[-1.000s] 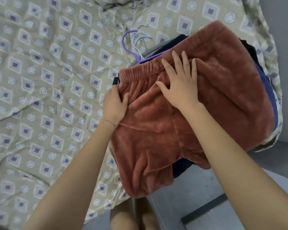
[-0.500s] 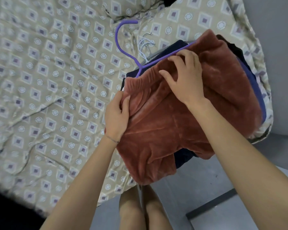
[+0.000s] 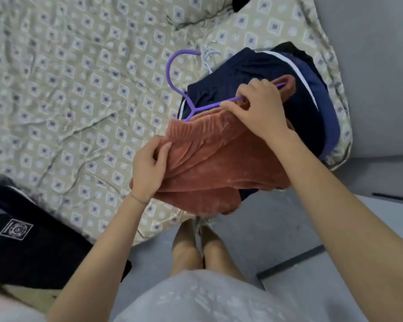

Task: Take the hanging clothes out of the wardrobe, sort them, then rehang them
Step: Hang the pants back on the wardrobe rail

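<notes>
Nearest to me, the person is standing at the bed's near edge in a pale dress (image 3: 196, 298), bare legs (image 3: 196, 249) showing above the grey floor (image 3: 277, 228), and a dark garment with a white square logo (image 3: 33, 247) is lying on the bed's near left corner. A little farther in, the left hand (image 3: 149, 168) is gripping the near-left edge of the rust-coloured fleece garment (image 3: 219, 168), with the thumb on top and the fingers curling under its ribbed waistband. Beyond that, the right hand (image 3: 261, 108) is closing its grip round one arm of the purple hanger (image 3: 179, 73), just where the rust fabric is meeting the bar. A loop of that fabric is sitting over the hanger's far tip, and the hook is pointing away to the far left. Behind all this, a navy garment with a white stripe (image 3: 254, 73) is lying on the pile at the bed's right edge, with white wire hangers (image 3: 208, 56) poking out just beyond it onto the patterned bed sheet (image 3: 68, 89). I am judging this to be the sorting step, with one garment being worked against its hanger. Whether the bar is going in or coming out I cannot tell. Either way, the next move is calling for the left hand to be holding the waistband taut while the right is sliding the bar along it without snagging that loop.
</notes>
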`<state>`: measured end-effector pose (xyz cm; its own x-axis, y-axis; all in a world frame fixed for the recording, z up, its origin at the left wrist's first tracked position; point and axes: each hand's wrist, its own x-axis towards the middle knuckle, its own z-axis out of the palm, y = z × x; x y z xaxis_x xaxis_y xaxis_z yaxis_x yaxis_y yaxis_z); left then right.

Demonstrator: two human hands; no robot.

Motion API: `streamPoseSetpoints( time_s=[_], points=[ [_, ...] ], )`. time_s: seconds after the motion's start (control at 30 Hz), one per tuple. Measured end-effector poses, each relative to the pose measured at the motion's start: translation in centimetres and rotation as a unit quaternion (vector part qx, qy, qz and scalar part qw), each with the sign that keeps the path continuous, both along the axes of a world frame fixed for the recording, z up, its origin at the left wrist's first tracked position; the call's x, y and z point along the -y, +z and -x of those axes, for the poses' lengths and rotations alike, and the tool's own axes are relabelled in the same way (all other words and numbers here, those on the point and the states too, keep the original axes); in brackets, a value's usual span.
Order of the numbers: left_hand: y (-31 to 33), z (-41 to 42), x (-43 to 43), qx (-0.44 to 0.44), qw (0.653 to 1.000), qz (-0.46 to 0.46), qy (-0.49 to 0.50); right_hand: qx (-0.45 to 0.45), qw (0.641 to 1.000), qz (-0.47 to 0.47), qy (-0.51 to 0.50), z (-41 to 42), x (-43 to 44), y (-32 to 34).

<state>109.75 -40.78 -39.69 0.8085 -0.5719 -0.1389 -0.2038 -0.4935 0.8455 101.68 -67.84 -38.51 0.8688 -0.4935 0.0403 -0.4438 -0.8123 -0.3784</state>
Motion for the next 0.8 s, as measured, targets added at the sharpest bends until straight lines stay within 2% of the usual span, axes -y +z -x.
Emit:
streamPoseSetpoints(
  time_s=[0.2, 0.37, 0.5, 0.67, 0.8],
  points=[
    [2.6, 0.8, -3.9, 0.017, 0.997, -0.006, -0.078, -0.009, 0.990, -0.094, -0.107, 7.4, -4.8, 3.8],
    [4.0, -0.2, -5.1, 0.049, 0.982, -0.039, -0.177, -0.025, 0.964, -0.152, -0.217, 13.1, -8.3, 4.5],
    [5.8, 0.2, -3.6, 0.094, 0.946, -0.036, -0.308, -0.017, 0.942, -0.141, -0.303, 17.1, -12.0, 5.4],
    [7.5, 2.3, -2.9, 0.155, 0.899, -0.035, -0.407, 0.008, 0.916, -0.145, -0.374, 21.6, -17.2, 6.8],
    [8.6, 5.9, -2.4, 0.127, 0.872, 0.017, -0.472, 0.041, 0.886, -0.132, -0.442, 26.5, -21.4, 7.6]
  ],
)
